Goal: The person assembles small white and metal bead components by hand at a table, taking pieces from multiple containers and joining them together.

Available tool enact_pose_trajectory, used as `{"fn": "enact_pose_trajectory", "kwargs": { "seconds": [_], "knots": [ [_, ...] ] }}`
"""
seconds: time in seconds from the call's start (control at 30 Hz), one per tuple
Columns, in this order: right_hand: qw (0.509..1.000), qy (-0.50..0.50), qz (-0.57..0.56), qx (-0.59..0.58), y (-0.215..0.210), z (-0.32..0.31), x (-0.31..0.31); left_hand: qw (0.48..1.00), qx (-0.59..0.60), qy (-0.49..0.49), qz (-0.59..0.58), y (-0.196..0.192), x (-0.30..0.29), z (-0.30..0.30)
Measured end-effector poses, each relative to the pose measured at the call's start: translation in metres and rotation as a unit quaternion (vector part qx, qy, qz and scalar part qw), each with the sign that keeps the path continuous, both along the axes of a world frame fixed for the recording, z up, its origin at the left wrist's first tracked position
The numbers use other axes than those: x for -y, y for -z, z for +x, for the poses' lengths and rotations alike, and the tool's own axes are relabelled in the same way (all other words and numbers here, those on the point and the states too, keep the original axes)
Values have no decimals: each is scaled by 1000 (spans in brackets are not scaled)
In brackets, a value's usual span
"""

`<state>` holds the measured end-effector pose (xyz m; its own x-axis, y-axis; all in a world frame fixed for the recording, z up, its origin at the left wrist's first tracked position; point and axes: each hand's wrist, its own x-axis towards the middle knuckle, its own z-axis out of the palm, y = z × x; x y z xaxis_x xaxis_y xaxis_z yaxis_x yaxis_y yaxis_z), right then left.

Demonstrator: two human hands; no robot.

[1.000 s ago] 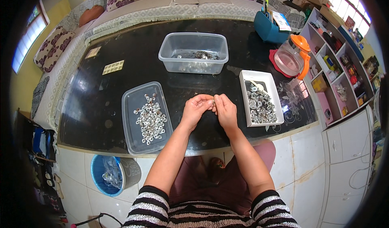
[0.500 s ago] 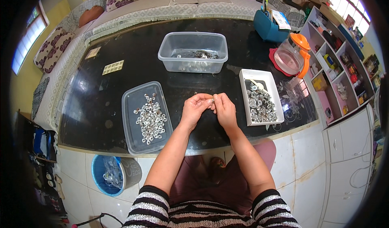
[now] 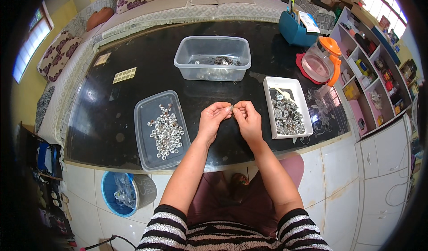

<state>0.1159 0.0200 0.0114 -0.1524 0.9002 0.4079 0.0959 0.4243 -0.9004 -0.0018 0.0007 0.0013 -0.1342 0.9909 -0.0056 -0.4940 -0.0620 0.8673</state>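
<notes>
My left hand (image 3: 214,119) and my right hand (image 3: 247,120) meet fingertip to fingertip over the dark table. Both pinch a small metal piece (image 3: 232,108) between them, too small and covered to name. Left of my hands lies a clear plastic lid (image 3: 143,139) with many small silver nuts or rings (image 3: 168,132) spread on it. To the right stands a white open box (image 3: 303,98), filled with mixed metal hardware (image 3: 287,116) and a white spoon-like piece (image 3: 281,91). Farther back, a clear plastic tub (image 3: 213,74) holds more small metal parts (image 3: 218,61).
A glass jug with an orange lid (image 3: 329,45) stands on a red mat at the far right, near a teal holder (image 3: 294,30). A flat sheet with pale squares (image 3: 124,75) lies at the left. Below the table's front edge is a blue-lined bin (image 3: 117,206).
My fingers have shifted slightly around the small piece, and the right hand's fingertips have turned a little. The containers look the same.
</notes>
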Motion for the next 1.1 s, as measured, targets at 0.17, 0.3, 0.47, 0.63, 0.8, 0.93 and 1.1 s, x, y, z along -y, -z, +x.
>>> {"fn": "enact_pose_trajectory", "kwargs": {
  "seconds": [0.17,0.3,0.47,0.63,0.8,0.93,1.1],
  "knots": [
    [1000,9,25,15,-1,1,0,1000,3,8,-5,1,0,-2],
    [999,23,38,22,-1,1,0,1000,6,8,-5,-1,0,0],
    [997,25,48,61,-6,4,1,1000,-12,-2,4,0,0,1],
    [999,13,22,26,-7,3,3,999,-30,6,12,2,-1,0],
    [996,28,61,51,-6,4,1,1000,-29,7,6,-1,0,1],
    [992,-52,-114,-4,-7,11,-3,998,-51,-1,23,0,1,3],
    [964,-110,-230,-72,-3,16,-5,997,-69,6,29,-2,2,4]
  ]
}}
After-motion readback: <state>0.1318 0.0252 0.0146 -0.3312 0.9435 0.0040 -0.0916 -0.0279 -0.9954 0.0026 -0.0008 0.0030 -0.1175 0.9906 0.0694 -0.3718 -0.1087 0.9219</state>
